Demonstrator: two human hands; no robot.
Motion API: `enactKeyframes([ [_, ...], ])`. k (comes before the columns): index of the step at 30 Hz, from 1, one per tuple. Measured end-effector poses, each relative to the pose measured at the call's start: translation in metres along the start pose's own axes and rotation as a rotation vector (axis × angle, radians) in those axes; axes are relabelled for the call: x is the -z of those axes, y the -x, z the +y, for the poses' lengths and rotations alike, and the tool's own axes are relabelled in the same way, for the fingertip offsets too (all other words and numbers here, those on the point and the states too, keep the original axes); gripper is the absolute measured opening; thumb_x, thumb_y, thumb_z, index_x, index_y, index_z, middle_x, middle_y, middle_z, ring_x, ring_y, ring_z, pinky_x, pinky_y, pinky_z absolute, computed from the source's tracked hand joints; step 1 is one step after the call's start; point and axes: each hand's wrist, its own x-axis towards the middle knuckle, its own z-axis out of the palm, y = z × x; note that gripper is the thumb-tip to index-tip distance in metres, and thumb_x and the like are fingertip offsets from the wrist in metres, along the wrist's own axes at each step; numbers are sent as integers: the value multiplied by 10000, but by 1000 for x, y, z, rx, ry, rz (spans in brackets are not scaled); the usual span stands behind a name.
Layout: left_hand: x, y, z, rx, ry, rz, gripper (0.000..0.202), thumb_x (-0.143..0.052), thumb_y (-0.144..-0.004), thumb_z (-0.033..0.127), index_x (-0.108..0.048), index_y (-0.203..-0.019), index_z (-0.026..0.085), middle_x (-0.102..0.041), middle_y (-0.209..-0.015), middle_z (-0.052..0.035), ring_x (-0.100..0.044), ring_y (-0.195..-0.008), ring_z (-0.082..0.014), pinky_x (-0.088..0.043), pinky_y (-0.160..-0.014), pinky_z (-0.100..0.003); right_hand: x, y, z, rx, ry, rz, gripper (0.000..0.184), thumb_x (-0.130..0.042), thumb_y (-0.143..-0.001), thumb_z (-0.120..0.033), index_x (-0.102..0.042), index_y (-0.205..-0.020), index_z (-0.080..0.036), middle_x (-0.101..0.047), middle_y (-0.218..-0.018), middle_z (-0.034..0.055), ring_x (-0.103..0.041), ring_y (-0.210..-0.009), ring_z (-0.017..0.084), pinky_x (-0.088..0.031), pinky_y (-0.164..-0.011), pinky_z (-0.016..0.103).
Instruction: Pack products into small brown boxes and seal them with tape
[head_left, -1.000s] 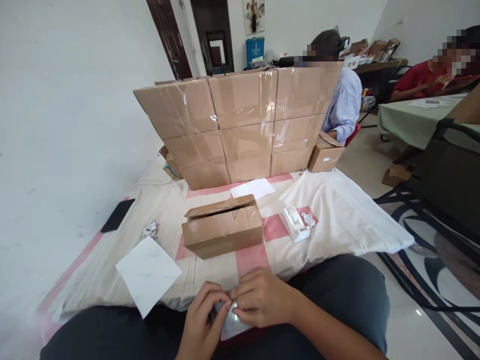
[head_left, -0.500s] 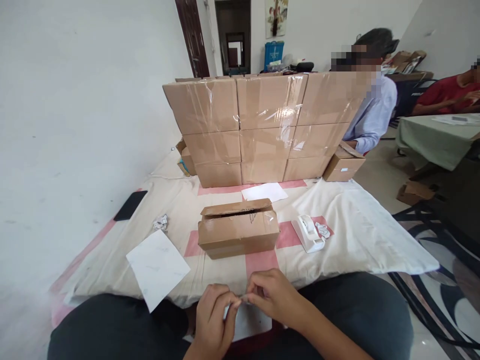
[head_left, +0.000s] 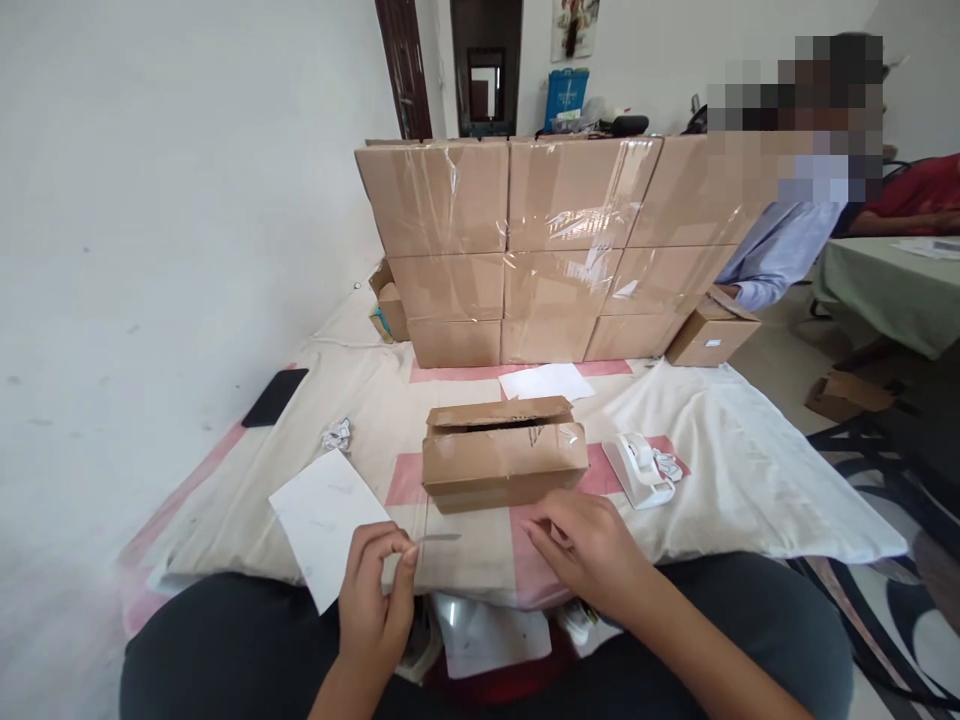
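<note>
My left hand (head_left: 379, 585) is closed in a pinch near the table's front edge. From its fingertips a short strip of clear tape (head_left: 441, 538) sticks out to the right. My right hand (head_left: 589, 545) has its thumb and forefinger drawn together beside the front right corner of a small cardboard box (head_left: 502, 465); whether anything thin is between them is not visible. The box lies lengthwise with its top flap slightly raised, leaving a dark gap. To its right stands a white tape dispenser (head_left: 637, 475) beside crumpled paper (head_left: 667, 465).
A wall of taped cardboard boxes (head_left: 566, 290) rises at the back. White sheets of paper (head_left: 322, 515), a crumpled scrap (head_left: 337, 434) and a black phone-like slab (head_left: 276, 398) lie on the left. A person in a light blue sleeve (head_left: 784, 255) sits behind the boxes on the right.
My hands have moved apart and forward, the left going left with the tape strip, the right going right toward the box. The view has shifted slightly left.
</note>
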Motion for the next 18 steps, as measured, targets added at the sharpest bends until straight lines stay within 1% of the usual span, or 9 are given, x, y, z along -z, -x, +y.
enactKeyframes([
  [3,8,-15,-3,14,18,-37,105,-522,-960,119,-561,-935,213,-565,-922,-26,-593,-866,-167,-491,-790,-288,8,-28,-10,-43,-122,-44,245,-533,-1023,-252,-588,-791,-196,-624,-666,-14,-552,-586,112,-404,-593,244],
  [5,11,-26,-1,28,40,-54,106,-515,-967,125,-558,-932,216,-562,-920,-24,-583,-869,-167,-483,-796,-288,11,-45,-12,-53,-122,-33,250,-527,-1027,-264,-598,-796,-200,-641,-682,-8,-566,-607,121,-422,-606,255],
  [7,14,-39,0,42,71,-86,108,-510,-975,138,-552,-914,216,-558,-910,-19,-572,-864,-165,-472,-791,-285,13,-61,-10,-12,-54,28,269,-503,-1031,-263,-602,-789,-203,-659,-708,15,-584,-668,150,-446,-646,284],
  [8,15,-46,1,48,84,-112,113,-505,-981,146,-550,-904,215,-555,-905,-17,-567,-860,-163,-466,-788,-284,14,-69,-7,15,2,54,268,-493,-1032,-260,-612,-799,-203,-678,-748,35,-601,-733,174,-464,-691,308],
  [10,18,-61,2,67,103,-186,140,-488,-999,168,-545,-879,214,-547,-895,-13,-556,-852,-157,-453,-783,-280,14,-80,0,55,138,79,227,-488,-1029,-258,-655,-890,-195,-724,-918,85,-621,-931,236,-486,-821,376],
  [12,21,-76,1,96,115,-268,169,-468,-1019,200,-540,-866,214,-538,-891,-9,-543,-848,-153,-442,-779,-276,10,-87,9,57,249,39,200,-501,-1024,-265,-677,-1067,-180,-710,-1171,126,-584,-1144,293,-464,-956,445],
  [14,24,-91,0,134,116,-345,191,-455,-1033,250,-534,-863,217,-537,-899,-9,-534,-850,-154,-436,-775,-278,4,-88,16,38,305,-33,265,-506,-1025,-275,-650,-1218,-165,-660,-1319,140,-548,-1240,317,-435,-1028,478],
  [16,26,-107,-1,166,108,-432,223,-444,-1040,315,-528,-856,220,-549,-912,-12,-532,-856,-161,-440,-782,-288,-1,-85,21,22,316,-108,309,-500,-1032,-295,-636,-1269,-151,-655,-1334,144,-551,-1248,318,-440,-1041,481],
  [18,27,-121,-1,183,108,-543,269,-438,-1039,385,-525,-843,223,-573,-930,-17,-543,-871,-170,-450,-798,-301,-4,-83,24,20,316,-154,326,-490,-1040,-311,-641,-1272,-138,-660,-1322,144,-555,-1247,315,-453,-1040,481],
])
